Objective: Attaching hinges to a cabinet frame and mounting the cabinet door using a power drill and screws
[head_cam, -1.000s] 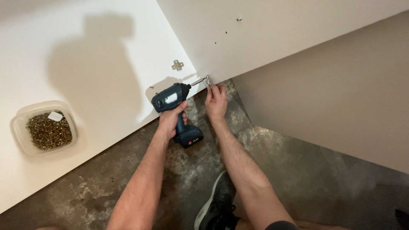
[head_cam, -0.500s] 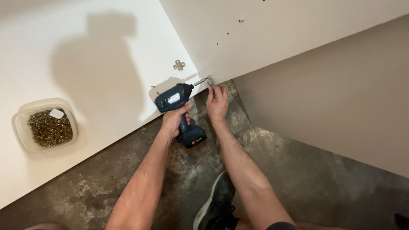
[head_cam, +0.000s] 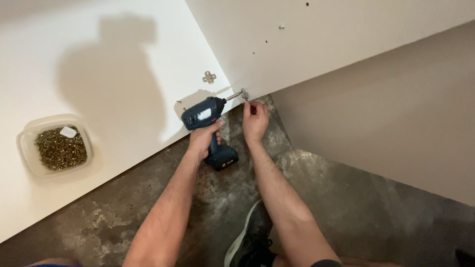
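Barely anything has shifted: left hand still clenched around the blue drill, its bit against the small metal fitting at the white panel's lower corner. Right hand pinches that fitting with its fingers. Tub of screws sits well left on the panel.

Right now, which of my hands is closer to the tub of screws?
Left. Your left hand grips the cordless drill, on the side toward the tub of screws lying on the white panel. Your right hand is farther off, at the drill tip.
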